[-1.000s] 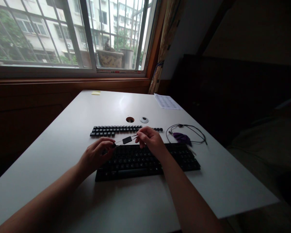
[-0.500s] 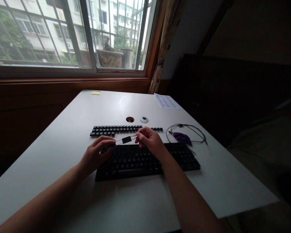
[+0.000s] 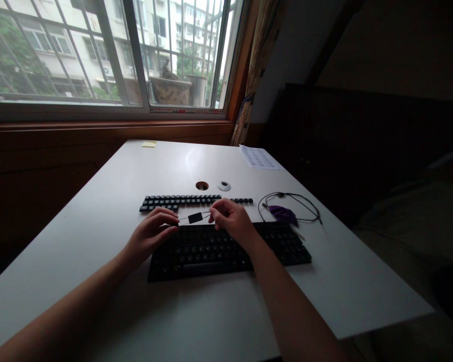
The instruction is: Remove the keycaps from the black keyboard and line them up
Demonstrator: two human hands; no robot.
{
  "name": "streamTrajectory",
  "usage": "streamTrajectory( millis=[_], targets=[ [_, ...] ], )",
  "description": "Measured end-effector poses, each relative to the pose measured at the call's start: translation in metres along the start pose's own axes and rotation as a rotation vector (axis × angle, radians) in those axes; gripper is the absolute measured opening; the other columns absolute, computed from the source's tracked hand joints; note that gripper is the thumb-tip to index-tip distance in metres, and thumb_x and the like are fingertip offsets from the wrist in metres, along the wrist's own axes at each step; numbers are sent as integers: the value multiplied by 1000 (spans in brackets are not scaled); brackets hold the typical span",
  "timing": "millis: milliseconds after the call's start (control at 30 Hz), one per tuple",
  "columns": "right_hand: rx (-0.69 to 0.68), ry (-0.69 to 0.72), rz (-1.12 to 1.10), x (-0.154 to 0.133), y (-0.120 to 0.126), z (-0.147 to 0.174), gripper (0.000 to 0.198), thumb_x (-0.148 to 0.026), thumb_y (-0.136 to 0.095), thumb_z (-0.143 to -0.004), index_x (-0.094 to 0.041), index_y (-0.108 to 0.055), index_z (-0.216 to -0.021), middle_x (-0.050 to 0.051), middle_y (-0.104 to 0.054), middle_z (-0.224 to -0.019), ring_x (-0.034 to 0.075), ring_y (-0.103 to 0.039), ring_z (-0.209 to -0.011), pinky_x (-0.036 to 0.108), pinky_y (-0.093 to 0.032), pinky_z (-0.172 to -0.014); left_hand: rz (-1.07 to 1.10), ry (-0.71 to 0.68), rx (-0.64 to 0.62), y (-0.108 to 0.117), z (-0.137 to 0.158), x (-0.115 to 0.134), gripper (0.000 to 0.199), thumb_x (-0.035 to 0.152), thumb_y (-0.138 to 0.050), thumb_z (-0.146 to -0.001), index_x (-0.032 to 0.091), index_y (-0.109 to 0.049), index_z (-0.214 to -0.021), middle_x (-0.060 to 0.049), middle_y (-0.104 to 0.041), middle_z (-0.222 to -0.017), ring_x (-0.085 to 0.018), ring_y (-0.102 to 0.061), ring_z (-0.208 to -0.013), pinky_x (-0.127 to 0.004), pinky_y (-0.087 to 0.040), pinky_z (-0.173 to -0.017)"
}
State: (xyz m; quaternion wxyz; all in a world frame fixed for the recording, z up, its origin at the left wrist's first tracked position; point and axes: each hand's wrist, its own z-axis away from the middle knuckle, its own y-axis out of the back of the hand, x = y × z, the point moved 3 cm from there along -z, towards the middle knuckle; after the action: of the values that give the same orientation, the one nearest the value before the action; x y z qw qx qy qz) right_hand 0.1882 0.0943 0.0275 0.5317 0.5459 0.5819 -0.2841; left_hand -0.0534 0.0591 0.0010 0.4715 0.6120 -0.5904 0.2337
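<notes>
wire keycap puller [image 3: 195, 217]: between both hands, by keyboard [image 3: 206, 265]'s far edge
right hand [image 3: 233, 219]: fingers pinched on one end
left hand [image 3: 151, 235]: fingers' grip, can't tell
risk: could spring loose if pinched sloppily

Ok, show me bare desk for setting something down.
Free: the white desk between the yellow note and paper sheet; also the strip between the forearms, before the keyboard. Crowded: around the left hand and right hand, keycaps, cable and purple cloth.
</notes>
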Motion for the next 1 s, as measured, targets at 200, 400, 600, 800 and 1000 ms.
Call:
streamTrajectory(
  millis=[200,400,600,800,1000],
  targets=[
    [-12,37,93,0,0,1,11,-31,-60,-87,-21,-60,-86,-1,-68,-71,9,-59,-51,23,-46,-50,181,159,26,-3,2,-7,21,27,-68,-88,23,-61,-107,-5,-57,-110,-17,-62,-99,-29,-54,-82],
    [-12,57,143,-3,1,2,9,-29,-59,-87,-21,-60,-85,-1,-68,-70,9,-58,-51,22,-47,-51,320,243,64,-6,2,-8,32,25,-72,-84,25,-57,-112,-3,-60,-110,-17,-63,-101,-28,-55,-84],
    [-5,61,164,-2,2,1,10,-30,-59,-87,-21,-60,-86,-1,-68,-70,9,-59,-51,23,-47,-51,273,105,-1,-5,0,-6,25,21,-69,-85,22,-61,-108,-4,-53,-112,-18,-64,-100,-32,-57,-87],
    [-9,56,176,-3,2,1,10,-31,-59,-87,-21,-60,-86,-1,-68,-70,9,-59,-51,23,-47,-51,115,-33,-9,-3,-3,-5,12,19,-68,-86,20,-66,-98,-6,-53,-107,-18,-61,-98,-33,-59,-85],
    [-5,40,180,-2,2,0,11,-32,-59,-87,-21,-60,-85,-1,-68,-70,9,-59,-51,23,-48,-51,-60,-75,-5,0,-4,-3,11,21,-67,-88,22,-70,-98,-6,-57,-106,-18,-61,-98,-31,-58,-83]
  ],
)
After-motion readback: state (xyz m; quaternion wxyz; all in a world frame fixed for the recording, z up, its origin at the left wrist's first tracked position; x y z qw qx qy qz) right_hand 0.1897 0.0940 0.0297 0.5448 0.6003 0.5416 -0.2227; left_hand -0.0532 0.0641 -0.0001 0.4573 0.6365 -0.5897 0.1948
